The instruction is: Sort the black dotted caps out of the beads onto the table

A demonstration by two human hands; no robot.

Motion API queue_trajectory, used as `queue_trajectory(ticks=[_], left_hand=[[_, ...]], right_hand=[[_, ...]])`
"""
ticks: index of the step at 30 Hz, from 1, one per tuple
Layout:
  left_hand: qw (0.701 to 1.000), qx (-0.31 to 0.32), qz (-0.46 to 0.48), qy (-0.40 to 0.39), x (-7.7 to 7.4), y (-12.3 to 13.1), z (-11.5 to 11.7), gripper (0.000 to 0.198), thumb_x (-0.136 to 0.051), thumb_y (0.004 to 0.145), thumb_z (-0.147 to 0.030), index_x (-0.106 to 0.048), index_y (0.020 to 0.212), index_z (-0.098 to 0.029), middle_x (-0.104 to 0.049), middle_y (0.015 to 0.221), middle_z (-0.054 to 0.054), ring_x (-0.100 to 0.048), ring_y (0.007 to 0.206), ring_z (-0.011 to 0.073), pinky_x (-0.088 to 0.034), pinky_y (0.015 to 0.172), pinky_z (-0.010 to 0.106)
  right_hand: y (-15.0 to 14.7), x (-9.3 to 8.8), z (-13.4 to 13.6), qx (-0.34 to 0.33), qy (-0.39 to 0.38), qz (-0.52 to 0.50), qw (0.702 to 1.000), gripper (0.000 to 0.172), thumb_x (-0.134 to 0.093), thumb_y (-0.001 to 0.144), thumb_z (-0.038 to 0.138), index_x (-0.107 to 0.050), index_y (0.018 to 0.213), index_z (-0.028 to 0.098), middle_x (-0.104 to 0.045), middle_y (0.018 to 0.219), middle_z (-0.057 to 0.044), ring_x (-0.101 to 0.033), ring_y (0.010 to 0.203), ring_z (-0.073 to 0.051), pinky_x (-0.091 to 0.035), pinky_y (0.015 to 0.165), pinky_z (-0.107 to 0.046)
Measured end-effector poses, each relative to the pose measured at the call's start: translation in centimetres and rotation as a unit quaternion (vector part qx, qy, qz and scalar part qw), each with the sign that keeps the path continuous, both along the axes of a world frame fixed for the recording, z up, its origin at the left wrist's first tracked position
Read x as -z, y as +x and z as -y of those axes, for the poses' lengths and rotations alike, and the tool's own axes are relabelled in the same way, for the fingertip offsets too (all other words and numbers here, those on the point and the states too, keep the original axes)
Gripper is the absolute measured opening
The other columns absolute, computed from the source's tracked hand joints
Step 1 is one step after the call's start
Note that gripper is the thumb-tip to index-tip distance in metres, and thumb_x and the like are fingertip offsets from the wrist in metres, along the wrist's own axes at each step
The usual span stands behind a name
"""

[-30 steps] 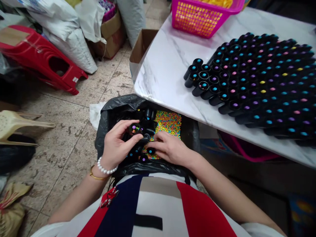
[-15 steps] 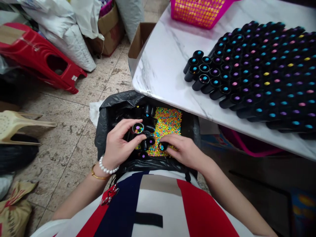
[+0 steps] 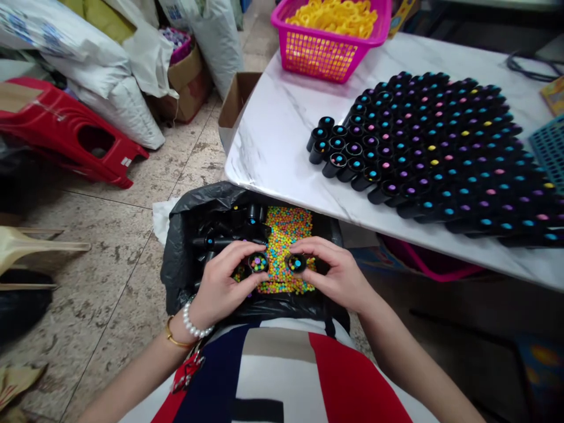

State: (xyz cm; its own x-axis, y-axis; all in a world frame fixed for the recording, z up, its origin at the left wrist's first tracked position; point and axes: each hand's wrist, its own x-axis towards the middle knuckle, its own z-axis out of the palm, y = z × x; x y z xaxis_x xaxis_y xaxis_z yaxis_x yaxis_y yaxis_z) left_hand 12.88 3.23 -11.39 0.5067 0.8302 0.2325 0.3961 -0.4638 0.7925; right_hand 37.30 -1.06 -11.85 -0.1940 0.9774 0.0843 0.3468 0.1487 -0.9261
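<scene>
My left hand (image 3: 222, 285) is closed round a small black tube (image 3: 258, 262) whose open top shows several coloured beads. My right hand (image 3: 339, 276) grips a second black tube (image 3: 295, 262) with a blue bead showing in its top. Both tubes are held upright, side by side, over a box lined with a black bag (image 3: 185, 247). The box holds a heap of small coloured beads (image 3: 288, 226) and more loose black tubes (image 3: 233, 229). On the marble table (image 3: 273, 153) stands a large block of upright black tubes (image 3: 432, 147) with coloured tops.
A pink basket (image 3: 321, 53) of yellow rings stands at the table's far edge, a blue basket (image 3: 550, 147) at its right. An open cardboard box (image 3: 233, 100) sits by the table corner. On the floor lie a red plastic stool (image 3: 70, 129), white sacks (image 3: 88, 64) and a beige stool (image 3: 30, 247).
My right hand has picked a black tube out of the box and lifted it beside the one in my left hand. The view has tilted up, showing more of the table.
</scene>
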Motion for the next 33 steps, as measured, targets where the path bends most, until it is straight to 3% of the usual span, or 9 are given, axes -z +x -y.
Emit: queue_trajectory(ticks=[6, 10, 14, 18, 21, 23, 26, 29, 33], left_hand=[[0.999, 0.031, -0.002, 0.012, 0.2, 0.4, 0.1, 0.035, -0.072, 0.081, -0.022, -0.061, 0.115, -0.021, -0.066, 0.107, 0.007, -0.060, 0.103, 0.0205, -0.047, 0.092, 0.034], [0.999, 0.012, -0.006, 0.029, -0.8, 0.8, -0.8, 0.034, -0.070, 0.081, -0.019, -0.062, 0.115, -0.022, -0.060, 0.110, 0.008, -0.057, 0.103, 0.0217, -0.048, 0.087, 0.036], [0.997, -0.017, 0.003, 0.077, -2.6, 2.3, -4.2, 0.035, -0.073, 0.078, -0.021, -0.065, 0.113, -0.024, -0.055, 0.095, 0.003, -0.056, 0.086, 0.0180, -0.049, 0.075, 0.032], [0.992, -0.017, 0.019, 0.120, -3.6, 5.2, -9.0, 0.033, -0.074, 0.077, -0.022, -0.065, 0.109, -0.024, -0.054, 0.081, -0.001, -0.053, 0.073, 0.0156, -0.047, 0.069, 0.031], [0.991, -0.025, 0.001, 0.128, -3.4, 7.1, -11.7, 0.035, -0.074, 0.076, -0.018, -0.065, 0.109, -0.020, -0.056, 0.075, -0.002, -0.053, 0.068, 0.0149, -0.046, 0.067, 0.031], [0.994, -0.028, -0.011, 0.106, -3.0, 7.8, -12.5, 0.049, -0.075, 0.074, -0.017, -0.059, 0.120, -0.019, -0.058, 0.073, -0.003, -0.054, 0.066, 0.0151, -0.046, 0.067, 0.031], [0.997, -0.030, 0.000, 0.065, -2.6, 8.2, -12.5, 0.061, -0.076, 0.073, -0.018, -0.048, 0.127, -0.016, -0.062, 0.075, -0.003, -0.058, 0.068, 0.0155, -0.047, 0.069, 0.031], [0.997, -0.046, 0.022, 0.054, -2.5, 8.5, -12.3, 0.046, -0.076, 0.072, -0.019, -0.051, 0.110, -0.017, -0.066, 0.080, 0.000, -0.061, 0.071, 0.0153, -0.047, 0.069, 0.031], [0.995, -0.059, -0.019, 0.084, -2.6, 9.4, -13.2, 0.022, -0.073, 0.073, -0.023, -0.056, 0.086, -0.019, -0.064, 0.076, 0.000, -0.058, 0.068, 0.0163, -0.045, 0.066, 0.031]], right_hand=[[-0.1, 0.0, 0.0, 0.024, 0.019, 0.025, 0.999, 0.030, -0.069, 0.080, 0.016, -0.067, 0.108, 0.025, -0.067, 0.107, -0.004, -0.063, 0.100, -0.019, -0.050, 0.091, -0.035], [-0.5, -1.1, -0.4, 0.117, 0.068, 0.058, 0.989, 0.031, -0.068, 0.080, 0.016, -0.066, 0.110, 0.026, -0.066, 0.105, -0.004, -0.062, 0.092, -0.018, -0.052, 0.082, -0.033], [-0.6, -2.5, -2.8, 0.243, 0.140, 0.105, 0.954, 0.027, -0.066, 0.082, 0.021, -0.066, 0.109, 0.025, -0.063, 0.099, -0.005, -0.058, 0.072, -0.015, -0.051, 0.063, -0.030], [-0.9, -2.7, -6.5, 0.302, 0.191, 0.169, 0.918, 0.025, -0.063, 0.083, 0.022, -0.065, 0.108, 0.021, -0.062, 0.093, -0.005, -0.057, 0.066, -0.015, -0.052, 0.066, -0.031], [-1.1, -2.1, -8.1, 0.317, 0.195, 0.219, 0.902, 0.032, -0.062, 0.083, 0.023, -0.060, 0.115, 0.018, -0.063, 0.090, -0.007, -0.058, 0.065, -0.017, -0.051, 0.070, -0.034], [-1.1, -1.6, -8.1, 0.325, 0.185, 0.213, 0.903, 0.037, -0.063, 0.083, 0.024, -0.054, 0.119, 0.017, -0.064, 0.087, -0.005, -0.059, 0.065, -0.017, -0.051, 0.068, -0.033], [-0.9, -1.2, -7.2, 0.328, 0.177, 0.185, 0.910, 0.022, -0.062, 0.085, 0.024, -0.054, 0.105, 0.019, -0.063, 0.082, -0.002, -0.060, 0.065, -0.016, -0.049, 0.065, -0.029], [-0.8, -1.4, -6.8, 0.282, 0.189, 0.226, 0.913, 0.002, -0.056, 0.088, 0.021, -0.057, 0.090, 0.020, -0.064, 0.081, -0.003, -0.061, 0.071, -0.017, -0.049, 0.070, -0.030], [-1.0, -2.0, -7.7, 0.246, 0.197, 0.270, 0.910, 0.020, -0.055, 0.088, 0.019, -0.062, 0.107, 0.018, -0.068, 0.102, -0.010, -0.063, 0.088, -0.023, -0.051, 0.081, -0.037]])
